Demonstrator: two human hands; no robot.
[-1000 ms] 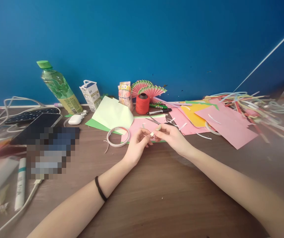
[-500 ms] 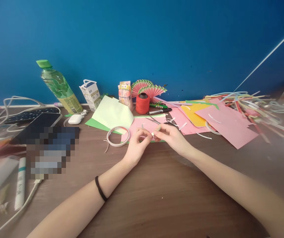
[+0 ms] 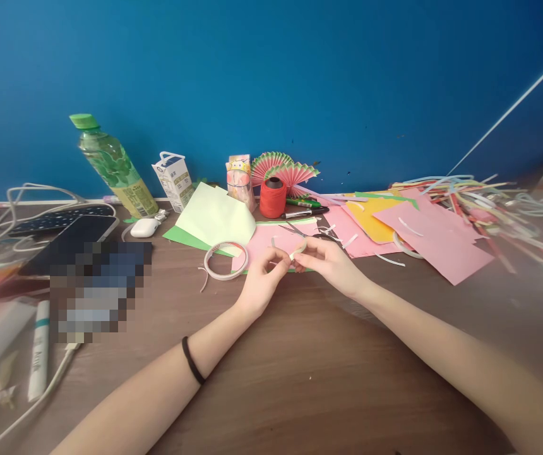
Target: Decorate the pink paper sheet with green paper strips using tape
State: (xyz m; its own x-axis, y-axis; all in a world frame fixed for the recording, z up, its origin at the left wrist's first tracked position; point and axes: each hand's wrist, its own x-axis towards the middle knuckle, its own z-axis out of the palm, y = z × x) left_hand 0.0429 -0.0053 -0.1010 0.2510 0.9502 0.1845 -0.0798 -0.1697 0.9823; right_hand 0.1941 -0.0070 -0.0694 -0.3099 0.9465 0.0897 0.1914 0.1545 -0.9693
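Note:
Fingertip to fingertip, my two hands pinch a small pale strip (image 3: 296,253), which looks like paper; fingers cover most of it. My left hand (image 3: 262,279) grips its left end between thumb and forefinger. At the other end, my right hand (image 3: 329,262) is closed on it, with a curved pale bit showing along the fingers. Below them lies a pink sheet with green edges (image 3: 262,239). A roll of double-sided tape (image 3: 209,268) sits left of my left hand. Dark scissors (image 3: 295,228), partly hidden, lie behind my right hand among white paper scraps (image 3: 350,241).
Pale green paper (image 3: 214,218), a red thread spool (image 3: 272,201), pleated paper fans (image 3: 295,174) and pens (image 3: 304,213) are at the back. Pink sheets (image 3: 442,249) and thin strips lie right. A bottle (image 3: 115,167), milk carton (image 3: 174,183), earbud case (image 3: 143,228) and phone (image 3: 75,243) stand or lie left.
The fingers of my right hand have shifted slightly around the strip, and a little more of its curved part shows. Everything else is unchanged.

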